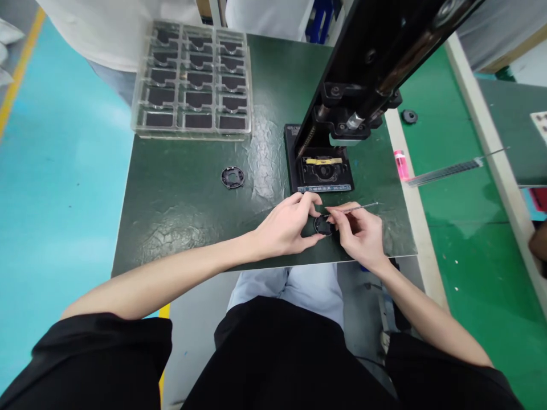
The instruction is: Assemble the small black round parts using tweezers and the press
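Observation:
Near the front edge of the green table, my left hand [287,226] grips a small round black plastic part [322,225] between thumb and fingers. Close on its right side, my right hand [358,230] pinches a thin metal rod-like tool [363,207]. The tool's inner end lies over the part, partly hidden by my fingers, while its other end sticks out to the right. A second oval black plastic part [233,177] lies on the table, left of and beyond my hands. Just behind my hands stands a black press [294,162] with a shaped fixture [325,169] on its base.
A clear compartment tray [194,134] with dark inserts sits at the back left. The press column [342,62] leans over the right side. Beyond the pale rail [421,228], a green surface [461,245] holds another black part [409,117]. People in white stand behind the table.

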Motion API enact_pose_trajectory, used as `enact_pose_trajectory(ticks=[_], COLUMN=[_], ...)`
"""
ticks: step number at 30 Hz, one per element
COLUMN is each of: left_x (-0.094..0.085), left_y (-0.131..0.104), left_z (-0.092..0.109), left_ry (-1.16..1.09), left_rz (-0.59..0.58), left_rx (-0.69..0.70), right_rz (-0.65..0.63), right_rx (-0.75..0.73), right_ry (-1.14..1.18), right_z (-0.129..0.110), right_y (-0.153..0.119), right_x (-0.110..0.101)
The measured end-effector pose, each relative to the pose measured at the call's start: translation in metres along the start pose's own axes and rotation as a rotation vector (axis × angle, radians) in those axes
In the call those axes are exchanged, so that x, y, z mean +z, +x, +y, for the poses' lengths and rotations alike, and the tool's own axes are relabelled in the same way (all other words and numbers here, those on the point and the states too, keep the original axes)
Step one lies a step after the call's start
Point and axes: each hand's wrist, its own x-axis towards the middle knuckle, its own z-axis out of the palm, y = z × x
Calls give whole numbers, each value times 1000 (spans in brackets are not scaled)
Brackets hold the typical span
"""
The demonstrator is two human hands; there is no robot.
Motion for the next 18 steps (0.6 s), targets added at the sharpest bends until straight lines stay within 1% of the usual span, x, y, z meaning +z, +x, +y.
enact_pose_trajectory(ticks=[5,10,18], left_x=[0,0,-2], left_y=[0,0,1], left_z=[0,-1,0], left_ry=[7,19,43], left_rz=[-30,-45,-52], left_rx=[-14,-10,48], right_rz=[-24,-10,-18], right_rx=[-82,-115,-172], right_ry=[-78,-110,-184], right_z=[3,2,2], right_y=[-1,-1,-1], right_x=[0,0,1])
